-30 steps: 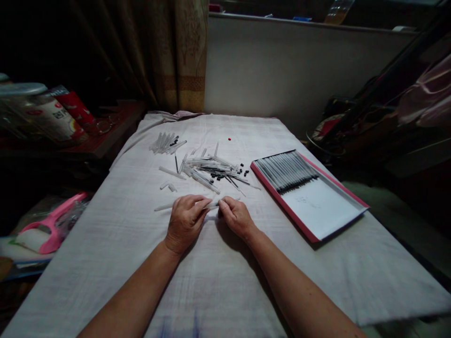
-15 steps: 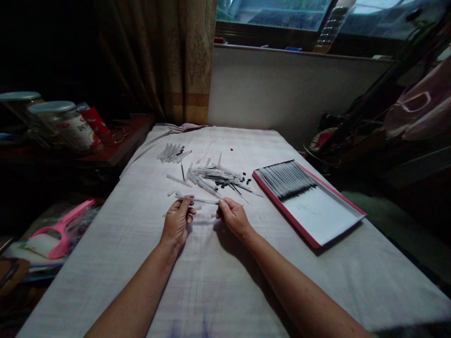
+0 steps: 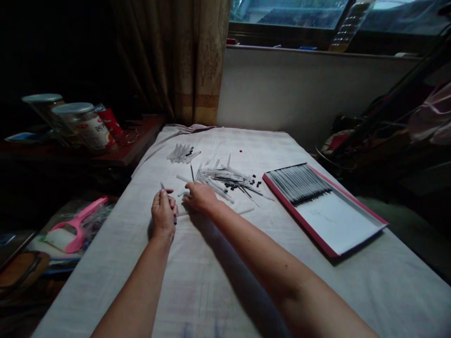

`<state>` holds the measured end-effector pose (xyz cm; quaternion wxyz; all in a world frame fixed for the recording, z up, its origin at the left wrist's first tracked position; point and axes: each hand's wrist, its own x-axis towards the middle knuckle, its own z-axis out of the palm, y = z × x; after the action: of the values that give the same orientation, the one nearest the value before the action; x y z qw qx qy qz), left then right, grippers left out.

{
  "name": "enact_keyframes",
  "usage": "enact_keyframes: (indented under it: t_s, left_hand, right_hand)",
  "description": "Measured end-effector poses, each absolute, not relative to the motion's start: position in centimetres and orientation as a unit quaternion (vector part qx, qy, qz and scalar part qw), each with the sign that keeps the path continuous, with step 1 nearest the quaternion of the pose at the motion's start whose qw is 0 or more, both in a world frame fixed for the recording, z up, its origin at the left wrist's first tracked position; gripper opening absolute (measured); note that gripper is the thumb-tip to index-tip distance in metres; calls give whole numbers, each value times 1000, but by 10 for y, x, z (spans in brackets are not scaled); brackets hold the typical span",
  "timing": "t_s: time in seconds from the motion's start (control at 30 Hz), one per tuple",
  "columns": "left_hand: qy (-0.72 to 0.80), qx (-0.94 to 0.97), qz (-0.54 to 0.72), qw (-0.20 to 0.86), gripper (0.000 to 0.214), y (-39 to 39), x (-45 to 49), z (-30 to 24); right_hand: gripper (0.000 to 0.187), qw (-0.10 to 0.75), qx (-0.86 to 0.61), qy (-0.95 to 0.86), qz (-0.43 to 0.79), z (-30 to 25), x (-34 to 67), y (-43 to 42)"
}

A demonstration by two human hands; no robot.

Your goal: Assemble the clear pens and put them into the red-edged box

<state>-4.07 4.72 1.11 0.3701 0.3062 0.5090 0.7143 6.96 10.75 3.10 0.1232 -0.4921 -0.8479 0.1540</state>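
Observation:
My left hand (image 3: 164, 211) is closed around a pen (image 3: 162, 185), which stands almost upright in the fist with its dark end showing below the fingers. To its right my right hand (image 3: 200, 195) reaches down to the tablecloth at the near left side of a loose pile. Its fingertips are bent together at the cloth, and what they pinch is hidden. The pile holds clear pen barrels (image 3: 220, 189), thin dark refills (image 3: 229, 179) and small black plugs (image 3: 232, 187). A single clear tube (image 3: 245, 211) lies to the right of my right hand.
A pink-edged box lid (image 3: 299, 218) on the right holds a row of assembled pens (image 3: 299, 183). Farther back are a small group of clear tubes (image 3: 180, 152) and a red bit (image 3: 240, 151). Jars (image 3: 86, 129) stand on a side table at left.
My right hand has let go of the pen and moved left to the cloth. My left hand has drawn the pen left and turned it upright. The view has swung slightly left.

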Motion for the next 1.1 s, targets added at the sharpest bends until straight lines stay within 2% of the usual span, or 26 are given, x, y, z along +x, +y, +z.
enact_keyframes:
  t_s: [0.1,0.17,0.27,0.37,0.5,0.6,0.7,1.1]
  left_hand:
    - [514,324,691,392,30,47,-38,12]
    - [514,345,664,419,29,46,-35,14]
    - [513,397,602,466,35,40,-26,16]
    - [519,464,526,488,52,31,-12,14]
    - [546,598,412,418,48,20,5,6]
    - [540,680,342,359,40,16,11,3]
    - [535,711,311,335,39,14,14,3]
    - [535,726,287,322,38,13,14,6]
  right_hand:
    - [31,109,-492,-849,160,29,67,112]
    - [31,142,-497,-829,211,28,80,114]
    - [27,245,-518,-726,380,27,116,109]
    - [15,380,-518,-538,546,22,158,90]
    - [30,492,-489,-351,629,13,195,57]
    - [38,507,-476,-298,654,9,201,43]
    - [36,501,-460,-309,665,7,200,40]
    - [30,481,-466,-367,645,9,199,38]
